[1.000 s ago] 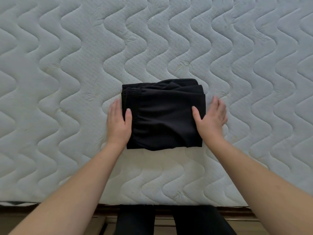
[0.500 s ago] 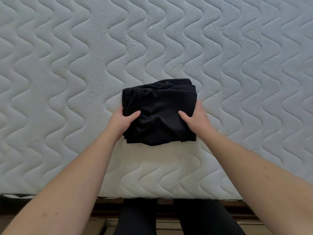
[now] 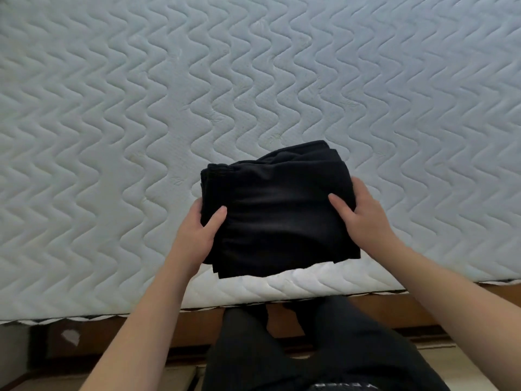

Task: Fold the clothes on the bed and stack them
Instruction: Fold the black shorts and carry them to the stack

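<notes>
Left hand: grips the left edge of the folded black garment, thumb on top.
Right hand: grips the garment's right edge.
Mattress: under the garment.

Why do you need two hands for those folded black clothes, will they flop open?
Probably. The folded black clothes are soft cloth in loose layers, so with one grip the free side would likely sag and unfold. The left hand and right hand each hold a side, thumbs on top, which should keep the bundle flat. It looks light and not slippery.
</notes>
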The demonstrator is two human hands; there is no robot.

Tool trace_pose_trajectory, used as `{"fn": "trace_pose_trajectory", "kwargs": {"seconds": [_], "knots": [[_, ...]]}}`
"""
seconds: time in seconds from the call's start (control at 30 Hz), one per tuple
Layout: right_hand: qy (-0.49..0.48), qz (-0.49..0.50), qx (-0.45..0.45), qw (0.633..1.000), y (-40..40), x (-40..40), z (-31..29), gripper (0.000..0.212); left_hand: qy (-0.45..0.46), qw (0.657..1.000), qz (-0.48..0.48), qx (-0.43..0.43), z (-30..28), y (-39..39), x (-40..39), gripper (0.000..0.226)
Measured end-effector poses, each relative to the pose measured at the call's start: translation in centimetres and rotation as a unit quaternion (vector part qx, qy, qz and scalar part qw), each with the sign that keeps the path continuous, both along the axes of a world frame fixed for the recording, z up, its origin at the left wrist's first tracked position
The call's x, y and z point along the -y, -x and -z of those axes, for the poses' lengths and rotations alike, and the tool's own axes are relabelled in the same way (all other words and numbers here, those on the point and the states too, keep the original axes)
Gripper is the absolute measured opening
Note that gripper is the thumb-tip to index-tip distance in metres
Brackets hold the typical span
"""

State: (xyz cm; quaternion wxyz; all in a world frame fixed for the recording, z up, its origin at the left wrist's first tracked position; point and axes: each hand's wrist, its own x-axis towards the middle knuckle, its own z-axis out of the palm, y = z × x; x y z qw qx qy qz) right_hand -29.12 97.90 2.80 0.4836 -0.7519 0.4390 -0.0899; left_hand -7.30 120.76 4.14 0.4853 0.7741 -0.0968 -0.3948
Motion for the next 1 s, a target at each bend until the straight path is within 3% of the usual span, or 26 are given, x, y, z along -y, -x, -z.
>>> {"fn": "trace_pose_trajectory", "kwargs": {"seconds": [0.17,0.47,0.6,0.8,1.0], "knots": [[0.002,0.048,0.024,0.999,2.4,-2.2,-7.2,0.025,0.034,0.998,0.037,-0.034,-6.9,0.7,-0.8,0.018],[0.087,0.182,0.043,0.978,4.8,-9.3,-15.2,0.038,0.044,0.978,0.142,0.147,-14.8,1.1,-0.3,0.037],[0.098,0.241,0.034,0.965,6.4,-12.4,-16.5,0.042,0.069,0.964,0.209,0.147,-16.0,1.8,0.8,0.047],[0.119,0.33,0.009,0.936,9.5,-15.3,-17.9,0.042,0.119,0.928,0.335,0.114,-16.7,3.7,3.6,0.057],[0.139,0.406,-0.028,0.903,13.5,-16.7,-19.1,0.051,0.139,0.853,0.501,0.049,-17.1,7.0,7.3,0.08]]}}
